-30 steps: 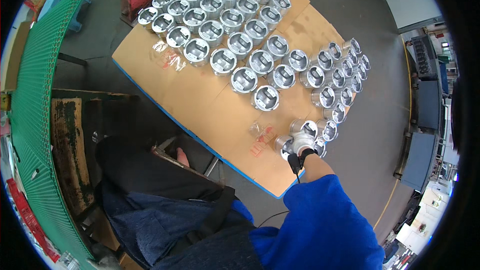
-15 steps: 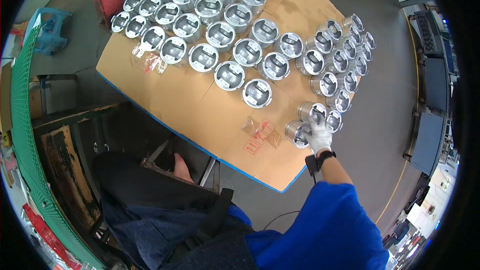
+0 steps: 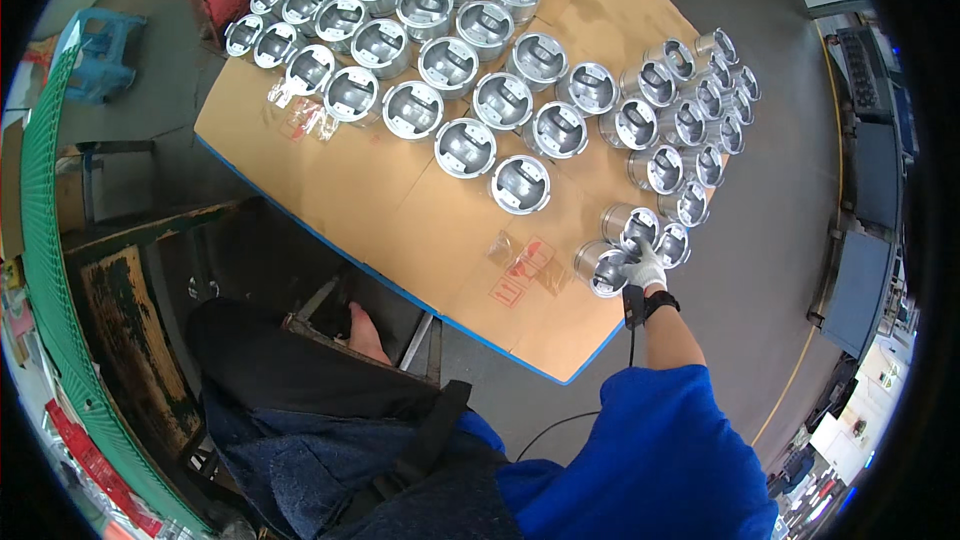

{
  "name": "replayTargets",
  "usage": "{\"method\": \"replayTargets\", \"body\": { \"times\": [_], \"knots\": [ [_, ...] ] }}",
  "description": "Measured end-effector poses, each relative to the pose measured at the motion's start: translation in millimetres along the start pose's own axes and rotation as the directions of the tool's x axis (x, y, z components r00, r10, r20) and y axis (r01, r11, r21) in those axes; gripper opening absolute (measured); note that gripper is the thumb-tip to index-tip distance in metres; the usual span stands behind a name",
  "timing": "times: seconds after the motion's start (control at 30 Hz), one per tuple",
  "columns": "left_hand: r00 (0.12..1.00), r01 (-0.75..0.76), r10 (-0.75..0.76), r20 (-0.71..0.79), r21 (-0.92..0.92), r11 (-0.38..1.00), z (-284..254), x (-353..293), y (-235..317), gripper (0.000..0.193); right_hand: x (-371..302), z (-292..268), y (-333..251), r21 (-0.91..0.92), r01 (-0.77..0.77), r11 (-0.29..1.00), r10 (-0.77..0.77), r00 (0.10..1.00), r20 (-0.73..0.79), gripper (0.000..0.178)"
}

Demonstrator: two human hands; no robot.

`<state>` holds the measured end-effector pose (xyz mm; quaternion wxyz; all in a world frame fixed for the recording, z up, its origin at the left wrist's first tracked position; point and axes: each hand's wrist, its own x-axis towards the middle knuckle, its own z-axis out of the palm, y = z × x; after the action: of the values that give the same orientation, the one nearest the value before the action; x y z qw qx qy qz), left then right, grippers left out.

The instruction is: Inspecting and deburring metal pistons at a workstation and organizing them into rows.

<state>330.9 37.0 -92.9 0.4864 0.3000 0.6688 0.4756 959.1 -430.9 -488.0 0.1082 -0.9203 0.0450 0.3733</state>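
Slightly withdrawn, the right hand, grip unclear, overlaps a vertical-axis piston, recess upward; left hand unseen.

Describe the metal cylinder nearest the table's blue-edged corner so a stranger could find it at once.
On the brown cardboard, find the blue-edged corner toward the lower right. Just above it, left of the gloved right hand, is a metal cylinder. Among its neighbours, it sits lowest in the picture and closest to that corner.

A blue sleeve, black wristband and white-gloved right hand show.
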Motion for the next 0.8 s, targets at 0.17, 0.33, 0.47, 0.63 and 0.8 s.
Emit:
{"method": "replayTargets", "body": {
  "times": [0.17, 0.33, 0.47, 0.63, 0.8],
  "knots": [
    [0.998, -0.007, 0.004, -0.062, -0.060, 0.998, -10.6, -0.7, 2.4, 0.066, -29.8, 6.0, -12.6, 0.019, 0.075, 0.997, -0.074, 0.997, -0.033, 0.082],
    [0.994, 0.000, -0.013, -0.105, -0.125, 0.992, -13.9, 1.3, -3.2, 0.068, -20.9, 1.4, -10.7, -0.031, 0.129, 0.991, -0.126, 0.988, 0.092, 0.098],
    [0.990, 0.007, -0.028, -0.136, -0.159, 0.987, -21.5, 10.6, 2.4, 0.069, -18.4, 2.2, -32.8, -0.025, -0.025, 0.999, 0.029, 0.989, 0.143, 0.100],
    [0.985, 0.031, -0.069, -0.159, -0.230, 0.973, -29.4, 29.7, -2.9, 0.070, -13.5, 13.6, -8.4, 0.006, -0.014, 1.000, 0.014, 0.998, 0.067, 0.086],
    [0.982, 0.029, -0.078, -0.174, -0.273, 0.962, -22.9, 49.6, -1.0, 0.072, -43.5, 25.8, -31.8, -0.078, 0.042, 0.996, -0.045, 0.999, -0.028, 0.084]
  ]
}}
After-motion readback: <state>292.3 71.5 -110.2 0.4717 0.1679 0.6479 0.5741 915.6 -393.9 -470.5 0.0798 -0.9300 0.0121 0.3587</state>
